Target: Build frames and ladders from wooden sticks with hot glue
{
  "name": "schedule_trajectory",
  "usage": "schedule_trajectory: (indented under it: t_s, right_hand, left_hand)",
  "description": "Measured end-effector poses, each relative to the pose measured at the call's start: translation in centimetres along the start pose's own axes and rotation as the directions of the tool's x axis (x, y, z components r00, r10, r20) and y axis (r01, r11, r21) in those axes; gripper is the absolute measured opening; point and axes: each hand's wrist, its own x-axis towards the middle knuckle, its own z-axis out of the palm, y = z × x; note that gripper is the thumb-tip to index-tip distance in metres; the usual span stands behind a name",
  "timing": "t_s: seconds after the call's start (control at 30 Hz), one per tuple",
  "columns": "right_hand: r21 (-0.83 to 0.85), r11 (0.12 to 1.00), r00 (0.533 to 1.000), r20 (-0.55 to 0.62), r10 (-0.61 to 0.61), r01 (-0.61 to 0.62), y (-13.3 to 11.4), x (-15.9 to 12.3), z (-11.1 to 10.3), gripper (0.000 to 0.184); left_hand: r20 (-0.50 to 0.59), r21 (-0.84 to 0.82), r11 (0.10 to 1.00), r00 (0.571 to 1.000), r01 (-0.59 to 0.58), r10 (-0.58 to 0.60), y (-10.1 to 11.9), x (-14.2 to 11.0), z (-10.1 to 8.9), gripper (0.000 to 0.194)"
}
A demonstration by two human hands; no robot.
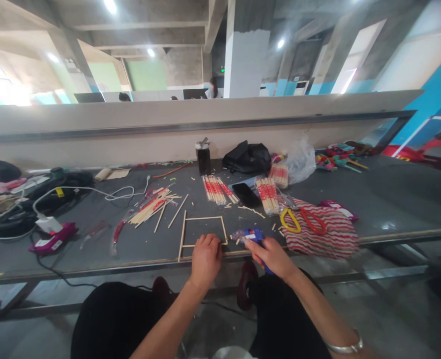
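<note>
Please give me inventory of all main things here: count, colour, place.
Flat tabletop: one, dark grey, mid-view
Rectangular wooden-stick frame: one, pale, near edge
Pistol-shaped plastic glue gun: one, blue, right of frame
Loose wooden sticks: many, pale, left of frame
Red-banded stick bundles: several, pale, beyond frame
Flat phone: one, black, between bundles
Striped cloth: one, red-white, tabletop's right
Soft bag: one, black, tabletop's back
Left hand: one, bare, at frame
Right hand: one, bare, holding glue gun

Your left hand (206,252) is at the near right corner of the stick frame (204,218) on the table (141,249); your right hand (275,255) holds the glue gun (254,235). Beyond your right hand, the phone (246,195) lies between 2 stick packs (267,195); right of that hand, scissors (304,213) lie on the cloth (332,239). Loose sticks (149,209) lie beyond your left hand, leftward.
</note>
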Motion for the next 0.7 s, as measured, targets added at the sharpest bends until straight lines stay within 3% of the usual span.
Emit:
schedule_trajectory:
  t_s: [0.7]
  right_hand:
    - [-0.030, 0.999, 1.000, 0.003, -0.015, 0.015, -0.26, -0.81, -0.18, 0.043]
  left_hand:
    - [0.018, 0.011, 1.000, 1.000, 0.001, -0.001, -0.08, 0.09, 0.08, 0.016]
